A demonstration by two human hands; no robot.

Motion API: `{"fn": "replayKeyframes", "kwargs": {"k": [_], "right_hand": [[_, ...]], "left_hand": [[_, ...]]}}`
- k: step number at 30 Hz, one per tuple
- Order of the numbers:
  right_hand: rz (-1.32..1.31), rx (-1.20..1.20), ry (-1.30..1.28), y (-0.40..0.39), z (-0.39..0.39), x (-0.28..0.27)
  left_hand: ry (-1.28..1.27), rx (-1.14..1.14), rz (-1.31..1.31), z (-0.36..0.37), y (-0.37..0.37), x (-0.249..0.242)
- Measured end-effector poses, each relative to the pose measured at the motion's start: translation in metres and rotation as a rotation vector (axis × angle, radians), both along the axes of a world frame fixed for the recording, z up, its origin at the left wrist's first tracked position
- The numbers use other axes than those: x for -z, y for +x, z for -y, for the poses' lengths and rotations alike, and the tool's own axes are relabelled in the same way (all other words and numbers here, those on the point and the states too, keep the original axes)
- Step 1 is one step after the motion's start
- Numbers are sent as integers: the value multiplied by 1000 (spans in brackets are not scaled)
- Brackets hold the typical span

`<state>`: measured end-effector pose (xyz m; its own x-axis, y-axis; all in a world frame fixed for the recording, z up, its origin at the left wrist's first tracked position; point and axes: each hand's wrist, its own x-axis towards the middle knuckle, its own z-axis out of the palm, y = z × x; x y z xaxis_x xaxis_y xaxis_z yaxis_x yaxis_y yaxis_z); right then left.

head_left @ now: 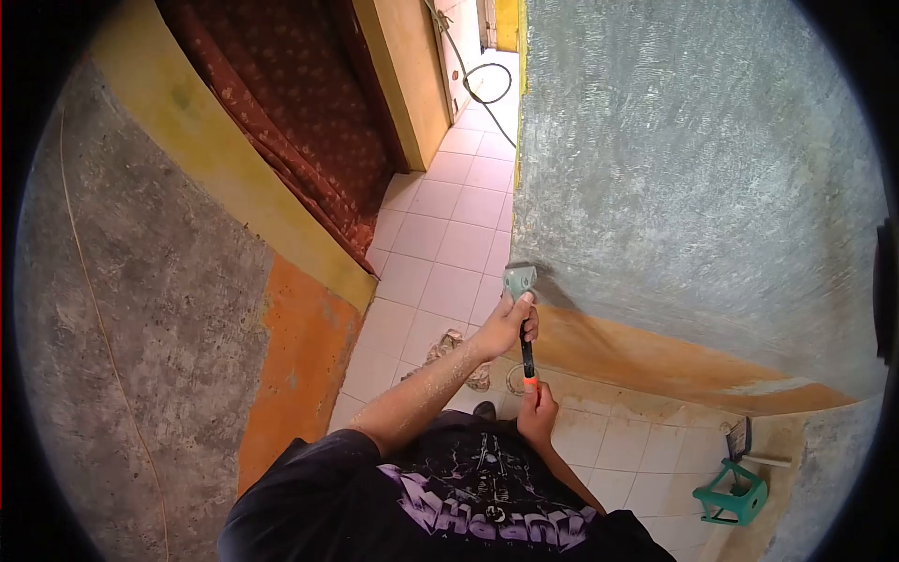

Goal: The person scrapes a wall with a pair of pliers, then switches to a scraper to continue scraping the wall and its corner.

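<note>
A long-handled scraper (pixel 527 359) is in both hands, its handle black with an orange band near the end. Its wide metal blade (pixel 521 278) meets the grey wall (pixel 674 159) low down by the wall's left corner. My left hand (pixel 510 319), dusty up the forearm, grips the scraper just behind the blade. Lower, near my body, my right hand (pixel 537 410) is closed around the handle's end by the orange band. Orange paint (pixel 646 351) covers the wall below the grey part.
Crumpled cloth (pixel 444 347) and a round ring-shaped thing (pixel 514 378) lie on the tiled floor (pixel 403 278). A green stool (pixel 735 494) stands at lower right. Left are a red curtain (pixel 300 103) and another wall (pixel 159 272); a dark cable (pixel 506 89) loops in the passage.
</note>
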<state>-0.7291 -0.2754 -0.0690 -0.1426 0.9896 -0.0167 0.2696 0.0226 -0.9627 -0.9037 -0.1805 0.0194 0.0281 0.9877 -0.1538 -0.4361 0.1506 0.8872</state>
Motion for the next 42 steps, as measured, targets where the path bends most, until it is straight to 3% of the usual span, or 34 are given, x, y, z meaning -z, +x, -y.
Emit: {"fn": "replayKeyframes", "kwargs": {"k": [2, 8, 14, 17, 23, 29, 33, 38, 42], "right_hand": [[-8, -14, 5, 3, 6, 8], [-68, -13, -55, -3, -1, -15], [-144, 7, -127, 5, 7, 21], [-116, -24, -123, -3, 2, -8], [-75, -13, -83, 3, 5, 6], [-166, 1, -214, 8, 11, 13], [-79, -19, -64, -3, 0, -10], [-57, -9, -86, 2, 5, -5], [-106, 12, -89, 1, 3, -13]], "left_hand": [[-18, 8, -21, 1, 4, 14], [73, -1, -64, -4, 3, -21], [-29, 33, -73, -1, 13, -3], [63, -13, -122, -2, 8, -14], [-46, -4, -97, -1, 7, -5], [-62, 37, -98, -2, 14, -3], [22, -17, -112, -3, 9, -19], [-56, -14, -113, 1, 9, -20], [26, 41, -153, -5, 10, -26]]}}
